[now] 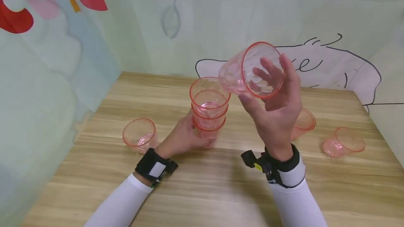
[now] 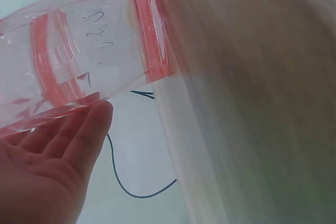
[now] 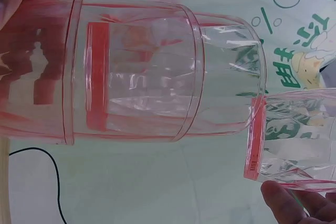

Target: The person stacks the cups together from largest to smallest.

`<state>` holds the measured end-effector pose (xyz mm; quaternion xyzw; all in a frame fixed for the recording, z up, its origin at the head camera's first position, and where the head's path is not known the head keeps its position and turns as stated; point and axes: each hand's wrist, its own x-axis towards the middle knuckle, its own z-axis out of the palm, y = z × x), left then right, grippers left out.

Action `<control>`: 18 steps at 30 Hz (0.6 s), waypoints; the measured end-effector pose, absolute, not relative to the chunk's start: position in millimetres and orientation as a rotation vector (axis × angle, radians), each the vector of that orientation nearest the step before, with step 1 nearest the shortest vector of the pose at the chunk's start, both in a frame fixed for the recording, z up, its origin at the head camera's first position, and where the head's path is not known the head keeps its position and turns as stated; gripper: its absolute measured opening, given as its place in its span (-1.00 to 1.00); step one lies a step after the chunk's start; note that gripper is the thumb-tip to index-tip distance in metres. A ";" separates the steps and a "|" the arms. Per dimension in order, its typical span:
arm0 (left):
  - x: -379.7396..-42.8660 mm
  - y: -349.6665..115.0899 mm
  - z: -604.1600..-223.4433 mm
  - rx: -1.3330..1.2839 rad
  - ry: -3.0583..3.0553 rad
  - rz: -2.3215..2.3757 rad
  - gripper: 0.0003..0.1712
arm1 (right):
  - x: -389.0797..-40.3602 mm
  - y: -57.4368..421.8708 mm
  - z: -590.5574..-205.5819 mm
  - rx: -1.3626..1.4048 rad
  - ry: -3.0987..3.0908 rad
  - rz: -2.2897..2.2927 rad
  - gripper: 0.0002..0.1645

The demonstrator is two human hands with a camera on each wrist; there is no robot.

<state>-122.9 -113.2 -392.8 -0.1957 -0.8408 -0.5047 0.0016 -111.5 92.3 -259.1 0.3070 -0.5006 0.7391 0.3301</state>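
Observation:
A stack of clear pink plastic cups with red rims stands on the table, nested one inside another. My left hand grips the stack low down, thumb and fingers on either side. Another pink cup is in my right hand, held between the thumb and fingers and tilted with its mouth toward me. Its base is beside and slightly above the stack's top rim. In the right wrist view the held cup comes close to the top of the stack; whether they touch I cannot tell.
One pink cup stands left of my left hand. Two more lie to the right: a cup partly behind my right wrist and a tilted-looking cup. The wooden table ends at a printed backdrop.

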 end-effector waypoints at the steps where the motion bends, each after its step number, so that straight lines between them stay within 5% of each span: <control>1: -123.1 -112.4 -392.9 -0.613 -2.642 -1.575 -0.10 | -111.3 92.6 -259.8 0.806 -1.307 1.933 -0.06; 18: -122.9 -111.6 -393.0 -0.616 -2.654 -1.591 -0.10 | -110.9 90.2 -262.8 0.855 -1.316 1.917 -0.05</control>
